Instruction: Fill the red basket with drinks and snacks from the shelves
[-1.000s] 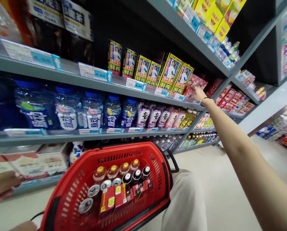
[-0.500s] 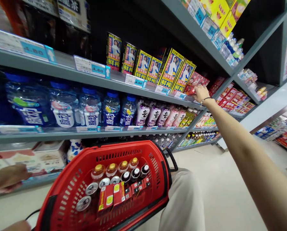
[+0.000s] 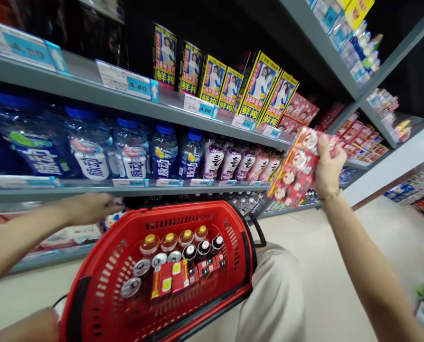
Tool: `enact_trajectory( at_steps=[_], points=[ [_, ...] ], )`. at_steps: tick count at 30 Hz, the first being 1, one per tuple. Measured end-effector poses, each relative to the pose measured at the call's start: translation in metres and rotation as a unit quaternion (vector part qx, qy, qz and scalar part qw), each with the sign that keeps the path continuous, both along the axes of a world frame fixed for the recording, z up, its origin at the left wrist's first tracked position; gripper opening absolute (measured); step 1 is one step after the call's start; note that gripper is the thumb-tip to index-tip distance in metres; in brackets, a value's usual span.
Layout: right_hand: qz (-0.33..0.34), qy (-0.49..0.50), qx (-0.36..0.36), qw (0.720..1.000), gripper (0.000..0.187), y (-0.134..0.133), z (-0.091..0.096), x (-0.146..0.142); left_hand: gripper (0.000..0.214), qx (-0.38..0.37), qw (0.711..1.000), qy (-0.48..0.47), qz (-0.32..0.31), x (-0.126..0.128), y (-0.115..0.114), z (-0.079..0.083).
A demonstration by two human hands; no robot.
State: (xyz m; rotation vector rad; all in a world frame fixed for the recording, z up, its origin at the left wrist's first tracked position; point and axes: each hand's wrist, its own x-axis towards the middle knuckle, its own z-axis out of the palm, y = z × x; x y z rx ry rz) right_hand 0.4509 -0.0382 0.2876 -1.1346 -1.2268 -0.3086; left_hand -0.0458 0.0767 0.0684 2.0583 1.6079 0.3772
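My right hand (image 3: pixel 328 164) is closed round the right end of a red carton pack (image 3: pixel 297 166) with a repeated printed pattern, held tilted in the air in front of the shelf. At left, my left hand (image 3: pixel 94 209) hovers in front of the lower shelf, just beyond the rim of the red shopping basket (image 3: pixel 108 242). It is blurred, so how its fingers are set is unclear. In the basket stand several amber bottles with yellow caps (image 3: pixel 169 242), dark bottles with white caps (image 3: pixel 203 248), cans (image 3: pixel 130 287) and small red boxes (image 3: pixel 162 280).
Yellow-and-black drink cartons (image 3: pixel 258 88) and more red packs (image 3: pixel 300 109) line the middle shelf. Below are blue-capped bottles (image 3: pixel 126 149). A light-trousered knee (image 3: pixel 276 294) presses near the basket's right side. Bare skin (image 3: pixel 30 327) at bottom left belongs to someone I cannot tell.
My right hand has drawn the red carton pack off the shelf, toward me. My left hand has moved right and up toward the basket's far rim. The view has shifted slightly.
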Motion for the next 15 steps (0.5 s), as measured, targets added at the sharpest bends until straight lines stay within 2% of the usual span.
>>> enact_trajectory(
  at_steps=[1, 2, 3, 5, 7, 9, 12, 14, 15],
  points=[
    [0.043, 0.052, -0.046, 0.997, 0.044, -0.006, -0.024, -0.019, 0.058, 0.016, 0.998, -0.021, -0.053, 0.019, -0.007, 0.018],
    [0.08, 0.087, -0.098, 0.988, 0.044, -0.011, -0.049, -0.039, 0.051, 0.047, 0.99, -0.082, -0.101, 0.039, -0.017, 0.034],
    [0.112, 0.09, -0.161, 0.976, 0.042, -0.015, -0.074, -0.059, 0.051, 0.04, 0.979, -0.128, -0.151, 0.059, -0.03, 0.047],
    [0.166, 0.06, -0.218, 0.96, 0.037, -0.02, -0.119, -0.095, 0.06, 0.016, 0.962, -0.197, -0.191, 0.095, -0.057, 0.064],
    [0.244, 0.024, -0.268, 0.932, 0.031, -0.023, -0.155, -0.123, 0.071, -0.004, 0.954, -0.207, -0.216, 0.12, -0.078, 0.065],
    [0.299, -0.002, -0.301, 0.905, 0.03, -0.023, -0.181, -0.14, 0.058, 0.008, 0.949, -0.225, -0.22, 0.13, -0.089, 0.056],
    [0.341, -0.01, -0.323, 0.883, 0.032, -0.019, -0.201, -0.145, 0.037, 0.072, 0.948, -0.211, -0.227, 0.127, -0.093, 0.04],
    [0.376, 0.012, -0.335, 0.864, 0.036, -0.011, -0.207, -0.139, 0.033, 0.097, 0.948, -0.192, -0.234, 0.122, -0.094, 0.037],
    [0.401, 0.042, -0.352, 0.845, 0.041, -0.005, -0.21, -0.135, 0.032, 0.102, 0.948, -0.19, -0.233, 0.12, -0.095, 0.037]
  ],
)
